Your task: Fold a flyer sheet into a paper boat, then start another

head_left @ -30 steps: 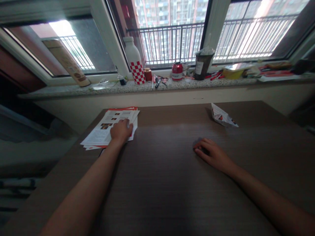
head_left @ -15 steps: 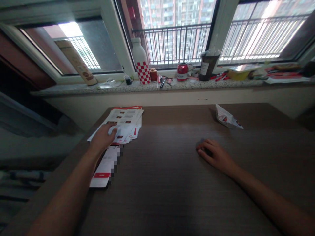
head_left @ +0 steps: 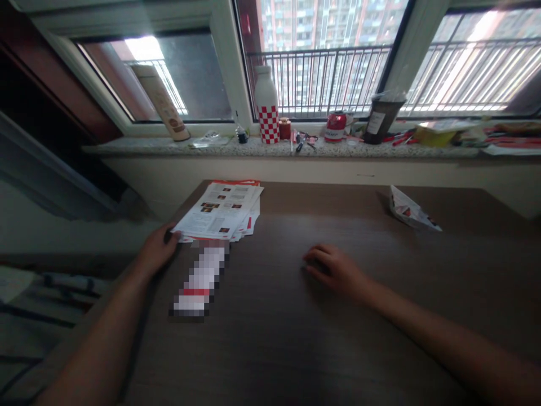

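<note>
The left hand (head_left: pixel 156 249) is touching a corner of the paper stack (head_left: pixel 222 212), which is lying at its two o'clock; whether its grip is pinching, I cannot tell; the right hand (head_left: pixel 336 272) is curling loosely over the counter (head_left: pixel 270 344), its grip half spread; at its two o'clock, folded paper (head_left: pixel 409 210) is lying.

Daylight comes through white-framed windows (head_left: pixel 224 67) at the far side, with a dark railing (head_left: pixel 333 51) and a tall building (head_left: pixel 329 22) outside. Below them, a speckled sill (head_left: pixel 236 148) tops a pale wall (head_left: pixel 296 169). The brown surface (head_left: pixel 270 338) stands close to that wall, faintly shiny towards its far part, and a grey curtain (head_left: pixel 63 177) hangs at left.
</note>
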Action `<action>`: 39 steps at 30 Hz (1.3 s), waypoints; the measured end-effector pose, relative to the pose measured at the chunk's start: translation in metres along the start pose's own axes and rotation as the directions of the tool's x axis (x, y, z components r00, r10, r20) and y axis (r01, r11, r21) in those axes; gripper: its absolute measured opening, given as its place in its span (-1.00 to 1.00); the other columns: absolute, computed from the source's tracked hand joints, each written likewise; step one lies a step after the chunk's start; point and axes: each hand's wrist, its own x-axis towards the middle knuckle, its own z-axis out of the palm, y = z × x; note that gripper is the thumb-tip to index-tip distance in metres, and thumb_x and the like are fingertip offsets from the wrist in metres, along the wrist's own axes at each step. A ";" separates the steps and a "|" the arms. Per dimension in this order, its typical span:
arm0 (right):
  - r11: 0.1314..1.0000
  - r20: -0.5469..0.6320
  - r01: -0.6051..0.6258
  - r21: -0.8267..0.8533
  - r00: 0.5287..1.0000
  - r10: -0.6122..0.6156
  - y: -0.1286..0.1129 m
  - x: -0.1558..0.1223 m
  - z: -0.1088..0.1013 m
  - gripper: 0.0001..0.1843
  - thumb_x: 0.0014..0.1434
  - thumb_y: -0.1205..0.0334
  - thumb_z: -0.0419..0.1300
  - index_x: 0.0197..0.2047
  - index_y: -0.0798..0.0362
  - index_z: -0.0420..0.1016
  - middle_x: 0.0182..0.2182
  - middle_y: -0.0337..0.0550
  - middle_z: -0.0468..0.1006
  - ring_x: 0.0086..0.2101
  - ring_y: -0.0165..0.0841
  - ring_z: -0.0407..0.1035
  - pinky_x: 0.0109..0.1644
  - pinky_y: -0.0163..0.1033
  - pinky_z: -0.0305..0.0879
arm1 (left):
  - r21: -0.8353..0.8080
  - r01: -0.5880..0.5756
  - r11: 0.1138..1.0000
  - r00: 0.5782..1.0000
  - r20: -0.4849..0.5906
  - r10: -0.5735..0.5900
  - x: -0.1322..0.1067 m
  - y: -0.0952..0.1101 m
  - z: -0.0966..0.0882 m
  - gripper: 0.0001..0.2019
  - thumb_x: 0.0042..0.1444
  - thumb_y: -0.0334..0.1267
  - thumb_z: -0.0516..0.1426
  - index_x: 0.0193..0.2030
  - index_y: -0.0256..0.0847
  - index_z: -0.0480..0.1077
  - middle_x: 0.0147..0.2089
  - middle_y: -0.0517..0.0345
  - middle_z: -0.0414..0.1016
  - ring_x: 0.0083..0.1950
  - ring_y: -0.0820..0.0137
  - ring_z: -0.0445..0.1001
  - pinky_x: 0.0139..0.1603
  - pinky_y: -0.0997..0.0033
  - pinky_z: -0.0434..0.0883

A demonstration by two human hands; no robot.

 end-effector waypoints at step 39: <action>0.973 0.108 0.166 -0.160 0.983 -0.150 -0.034 0.125 0.085 -0.55 0.43 0.13 0.20 0.34 -0.08 0.47 0.24 0.08 0.41 0.21 -0.04 0.27 0.34 0.18 0.21 | -0.040 -0.050 0.998 0.998 0.027 0.051 -0.030 0.008 -0.003 -0.44 0.17 0.17 0.22 0.22 -0.04 0.57 0.13 -0.12 0.44 0.16 -0.03 0.49 0.23 0.00 0.45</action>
